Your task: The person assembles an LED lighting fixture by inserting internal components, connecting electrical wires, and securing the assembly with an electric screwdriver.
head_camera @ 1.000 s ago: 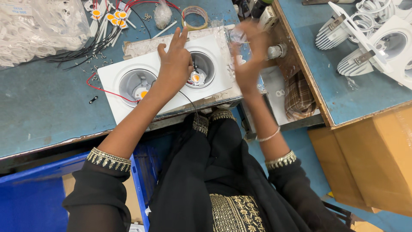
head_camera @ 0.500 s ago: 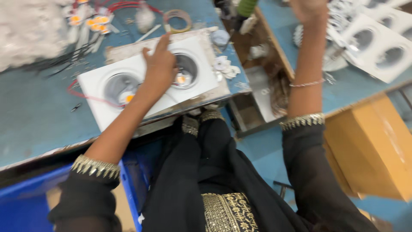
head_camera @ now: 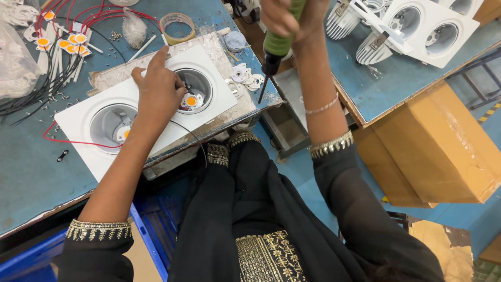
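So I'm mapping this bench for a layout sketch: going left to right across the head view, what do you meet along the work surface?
Clear plastic bag → bundle of red and black wires → left hand on the white twin downlight housing → white ring parts → green-handled screwdriver in the right hand → finished white housings → cardboard box.

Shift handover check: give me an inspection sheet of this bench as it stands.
Surface: blue bench, worn, scattered with small screws.
Job's things: white twin-hole light housing, orange chip in each hole; green-handled screwdriver.
Clutter: tape roll, plastic bags, white washers.
Grips: left hand rests on the housing; right hand holds the screwdriver raised.
Cables: red and black wires, loose.
Surroundings: finished housings, cardboard box, blue crate.
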